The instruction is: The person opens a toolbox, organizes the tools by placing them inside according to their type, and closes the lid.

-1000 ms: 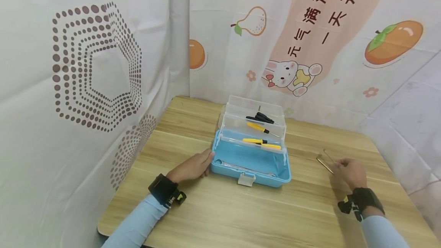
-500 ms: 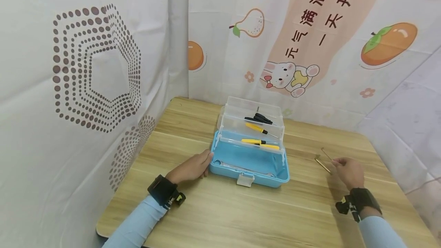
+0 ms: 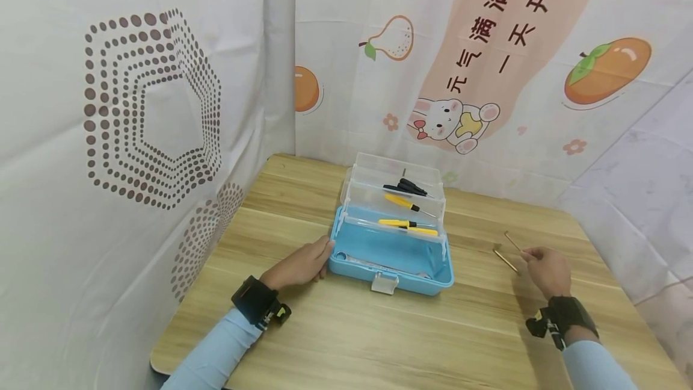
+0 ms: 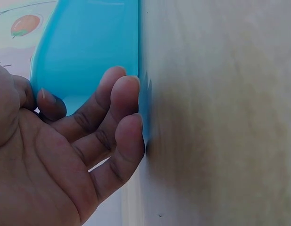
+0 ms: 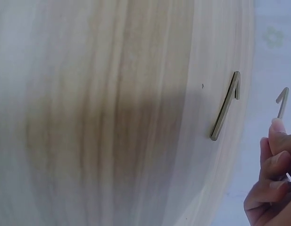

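Observation:
A blue toolbox (image 3: 390,245) stands with its clear tiered trays raised. At its left end my left hand (image 3: 300,263) holds the corner, with bent fingers (image 4: 126,94) against the outer wall and one fingertip at the rim. In the toolbox bottom lies a combination wrench (image 3: 373,265). On the right, my right hand (image 3: 548,271) pinches a thin hex key (image 3: 513,241) by its long arm, the short bent end pointing away; it is raised off the table in the right wrist view. A thicker hex key (image 5: 224,110) lies on the table beside that hand.
Yellow-handled screwdrivers (image 3: 400,200) and black-handled tools (image 3: 408,186) lie in the clear trays (image 3: 397,167). A white latch (image 3: 385,283) hangs at the toolbox front. Printed curtains (image 3: 346,77) stand behind and left of the wooden table (image 3: 379,342).
The head view has shifted slightly. Both hands keep their places: the left at the toolbox, the right holding the thin hex key.

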A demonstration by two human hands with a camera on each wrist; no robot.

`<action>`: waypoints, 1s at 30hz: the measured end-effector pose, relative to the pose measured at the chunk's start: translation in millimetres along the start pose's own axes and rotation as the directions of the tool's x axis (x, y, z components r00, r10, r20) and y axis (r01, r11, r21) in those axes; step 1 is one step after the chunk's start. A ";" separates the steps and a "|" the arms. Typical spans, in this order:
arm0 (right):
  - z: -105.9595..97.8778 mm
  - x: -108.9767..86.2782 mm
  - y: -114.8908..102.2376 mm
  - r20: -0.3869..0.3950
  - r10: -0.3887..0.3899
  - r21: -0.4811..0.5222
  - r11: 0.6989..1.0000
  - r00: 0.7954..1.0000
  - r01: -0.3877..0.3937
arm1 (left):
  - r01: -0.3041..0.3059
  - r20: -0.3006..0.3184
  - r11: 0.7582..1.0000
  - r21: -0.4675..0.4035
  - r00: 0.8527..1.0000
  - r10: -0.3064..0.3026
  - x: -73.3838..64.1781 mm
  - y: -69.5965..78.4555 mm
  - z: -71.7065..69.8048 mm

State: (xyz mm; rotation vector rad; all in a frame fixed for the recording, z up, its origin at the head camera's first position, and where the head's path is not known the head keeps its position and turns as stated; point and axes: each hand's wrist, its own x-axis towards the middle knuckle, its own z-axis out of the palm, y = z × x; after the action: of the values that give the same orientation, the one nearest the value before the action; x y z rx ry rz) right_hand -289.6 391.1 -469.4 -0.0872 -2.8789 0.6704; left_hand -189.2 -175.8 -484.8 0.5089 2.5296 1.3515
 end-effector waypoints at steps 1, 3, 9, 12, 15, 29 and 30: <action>-0.2 0.2 -0.6 0.000 0.004 0.006 1.000 1.000 -0.004 | 0.001 -0.001 1.000 0.000 1.000 -0.001 -0.1 0.2 -0.1; -0.7 0.7 -1.6 0.001 0.008 0.009 1.000 1.000 -0.008 | 0.003 -0.001 1.000 0.001 1.000 -0.003 -0.5 0.9 -0.3; -0.6 2.9 -3.3 -0.002 0.004 0.012 1.000 1.000 -0.004 | 0.002 -0.005 1.000 0.004 1.000 -0.002 -0.6 2.2 -0.4; -0.5 3.9 -5.4 0.001 0.009 0.014 1.000 1.000 -0.009 | 0.001 -0.007 1.000 0.004 1.000 -0.001 -0.6 2.2 -0.2; -0.6 4.3 -8.6 0.000 0.016 0.020 1.000 1.000 -0.016 | 0.001 -0.007 1.000 0.002 1.000 -0.001 -0.5 1.8 0.2; -0.2 9.1 -22.4 -0.039 -0.040 0.025 0.999 0.998 0.041 | 0.000 0.000 1.000 -0.006 1.000 0.000 -0.4 1.8 0.0; 0.0 9.6 -23.8 -0.043 -0.042 0.023 0.999 0.998 0.043 | -0.001 0.001 1.000 -0.005 1.000 0.001 -0.2 1.7 -0.1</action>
State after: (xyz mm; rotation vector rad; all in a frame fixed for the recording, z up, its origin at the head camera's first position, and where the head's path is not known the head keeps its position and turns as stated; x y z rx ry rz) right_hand -299.4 370.7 -457.2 -0.0368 -2.8230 0.6873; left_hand -188.8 -175.1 -483.4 0.5091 2.5249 1.3577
